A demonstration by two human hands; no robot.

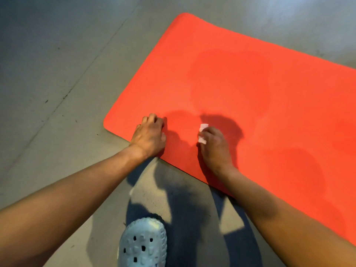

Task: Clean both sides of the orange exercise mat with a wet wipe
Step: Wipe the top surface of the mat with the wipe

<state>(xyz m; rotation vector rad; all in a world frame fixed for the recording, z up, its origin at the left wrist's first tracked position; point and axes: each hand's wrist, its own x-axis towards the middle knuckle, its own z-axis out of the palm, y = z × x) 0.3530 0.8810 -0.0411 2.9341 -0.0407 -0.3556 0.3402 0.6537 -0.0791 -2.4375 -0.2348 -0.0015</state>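
While looking down through the head camera, found orange exercise mat (pixel 240 83) spread flat on grey floor (pixel 57 74). Fills the frame from centre out to 3 and 5 o'clock, with its near long edge running from 9 towards 5 o'clock. Located both hands on the mat close to that edge, by the short end.

Logged right hand (pixel 213 147) just right of centre, fingers clenched round a bunched white wet wipe (pixel 203 133) that shows past the knuckles and is held down on the mat surface. Logged left hand (pixel 149 134) at 9 o'clock of the right, near but apart, fingers curled under, knuckles up, nothing seen in the grasp. Appears to bear on the mat as a brace.

Progress, as judgement: noted darker rounded patches (pixel 231 79) on the upward face, one at 1 o'clock of the hands and one at 4 o'clock. Could be damp from wiping or could be shadow; cannot tell which. Reads as mid-wipe on the upward face. Could not verify the end beyond the frame at 3 o'clock. Could not see the underside; took flipping and wiping it as not yet done.

Surroundings: pale blue perforated clog (pixel 143 243) at 6 o'clock on the floor, near the mat's edge but apart from it. Arm shadows between clog and mat. Floor seam from 12 to 8 o'clock, with dark specks nearby. Flagged clog as possibly in the way of a flip, and floor grit as likely to stick to the wiped face once turned.
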